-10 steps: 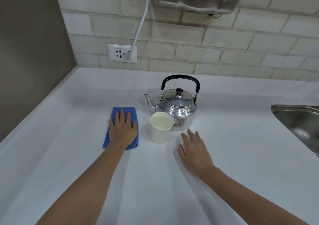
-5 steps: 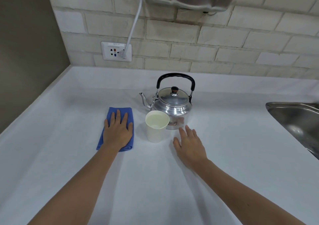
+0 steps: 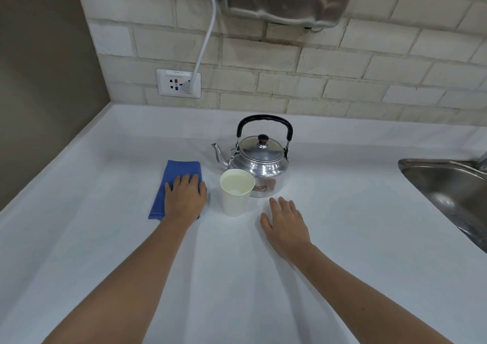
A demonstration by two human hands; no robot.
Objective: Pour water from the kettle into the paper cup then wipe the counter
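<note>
One kettle (image 3: 259, 163), one paper cup (image 3: 236, 195), one blue cloth (image 3: 176, 182) on the white counter (image 3: 105, 238).
The kettle's spout points left; the cup stands upright touching its front. The cloth runs lengthwise away from the person. The left hand (image 3: 185, 198) presses flat on it, fingers together; the right hand (image 3: 286, 226) lies flat, fingers spread, beside the cup.

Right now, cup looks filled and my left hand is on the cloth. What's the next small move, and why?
Probably slide the blue cloth under the left hand across the counter, away from the paper cup. The cup already holds water, the kettle stands upright behind it, and the right hand lies flat and empty, so only wiping seems left.
</note>
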